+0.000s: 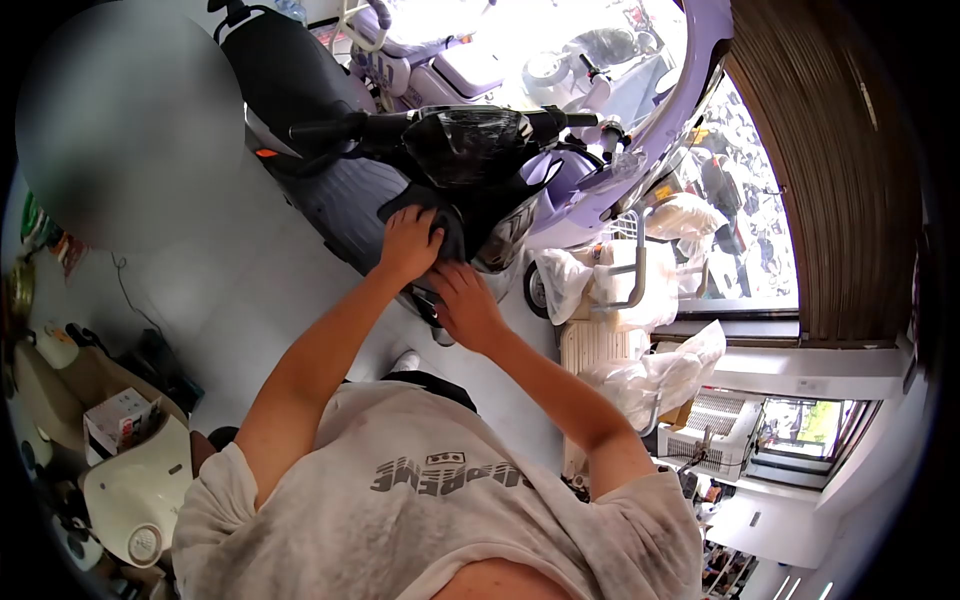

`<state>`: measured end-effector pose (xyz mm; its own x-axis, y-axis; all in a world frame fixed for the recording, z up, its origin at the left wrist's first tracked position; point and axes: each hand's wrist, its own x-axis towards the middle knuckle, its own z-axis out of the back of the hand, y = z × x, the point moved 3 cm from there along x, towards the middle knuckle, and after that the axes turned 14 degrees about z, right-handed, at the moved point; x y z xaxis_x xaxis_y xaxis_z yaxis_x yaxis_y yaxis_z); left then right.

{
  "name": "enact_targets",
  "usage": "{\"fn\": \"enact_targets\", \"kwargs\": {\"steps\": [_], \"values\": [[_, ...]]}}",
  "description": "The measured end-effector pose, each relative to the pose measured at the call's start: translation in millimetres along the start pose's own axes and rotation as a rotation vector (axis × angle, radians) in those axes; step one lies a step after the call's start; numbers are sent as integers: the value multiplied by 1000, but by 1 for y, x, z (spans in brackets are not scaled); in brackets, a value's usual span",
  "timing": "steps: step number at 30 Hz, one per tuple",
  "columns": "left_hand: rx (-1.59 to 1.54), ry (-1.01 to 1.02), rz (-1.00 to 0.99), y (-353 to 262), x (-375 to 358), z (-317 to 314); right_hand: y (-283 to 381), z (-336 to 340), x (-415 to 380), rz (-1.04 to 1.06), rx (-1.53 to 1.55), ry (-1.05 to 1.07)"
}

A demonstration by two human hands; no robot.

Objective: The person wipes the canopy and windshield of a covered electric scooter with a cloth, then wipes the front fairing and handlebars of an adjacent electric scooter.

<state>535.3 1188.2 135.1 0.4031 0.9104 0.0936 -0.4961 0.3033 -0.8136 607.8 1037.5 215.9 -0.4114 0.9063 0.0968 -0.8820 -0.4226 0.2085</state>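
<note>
A dark grey and black scooter (pixel 350 185) stands in front of me, its ribbed grey surface facing up. At its near end lies a curved black panel (pixel 452 232). My left hand (pixel 410 248) rests on this panel with its fingers bent over it and its thumb apart on the right side. Just below and to the right, my right hand (pixel 468 303) touches the panel's lower edge with its fingers stretched and slightly spread. The fingertips of the right hand are partly lost against the dark parts. Black handlebar parts (pixel 465 140) under clear wrap lie beyond the hands.
Behind the scooter stand a lilac scooter (pixel 465 70) and a large lilac curved part (pixel 700 40). Plastic-wrapped cream parts (pixel 620 285) are at the right. A cream scooter body (pixel 140 490) and a small box (pixel 120 420) sit at lower left. A pale blur covers the upper left.
</note>
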Motion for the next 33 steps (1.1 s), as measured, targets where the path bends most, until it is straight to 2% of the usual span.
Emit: {"fn": "enact_targets", "kwargs": {"steps": [1,3,4,5,6,7,11,13,14,16,17,19,21,25,27,33], "values": [[122,38,-3,-10,0,-2,-3,2,-19,11,2,3],[248,68,5,-16,-2,-16,-26,-4,-62,-210,292,59],[287,-19,-41,-16,-3,-26,-39,-6,-80,-198,293,61],[326,-108,-88,-17,0,-33,-57,-9,-96,-287,345,45],[330,-119,-82,-19,3,-36,-75,-12,-111,-376,397,32],[343,-88,-65,-19,6,-40,-94,-14,-122,-364,398,38],[347,-86,-38,-21,17,-52,-204,-52,-148,-753,801,-147],[348,-61,21,-30,20,-47,-225,-48,-121,-850,824,-469],[346,-29,58,-35,21,-44,-226,-46,-106,-844,833,-449],[345,-26,75,-39,21,-40,-225,-44,-80,-895,976,-567],[339,-16,73,-38,22,-39,-230,-63,-73,-897,989,-558],[316,23,70,-23,28,-43,-241,-106,-71,-927,661,-696],[287,56,68,-12,32,-48,-235,-103,-70,-930,695,-665],[319,25,24,-16,34,-49,-230,-103,-69,-897,680,-737],[324,1,31,-29,29,-42,-227,-105,-70,-853,661,-861],[319,1,50,-31,30,-38,-216,-93,-70,-928,646,-777]]}}
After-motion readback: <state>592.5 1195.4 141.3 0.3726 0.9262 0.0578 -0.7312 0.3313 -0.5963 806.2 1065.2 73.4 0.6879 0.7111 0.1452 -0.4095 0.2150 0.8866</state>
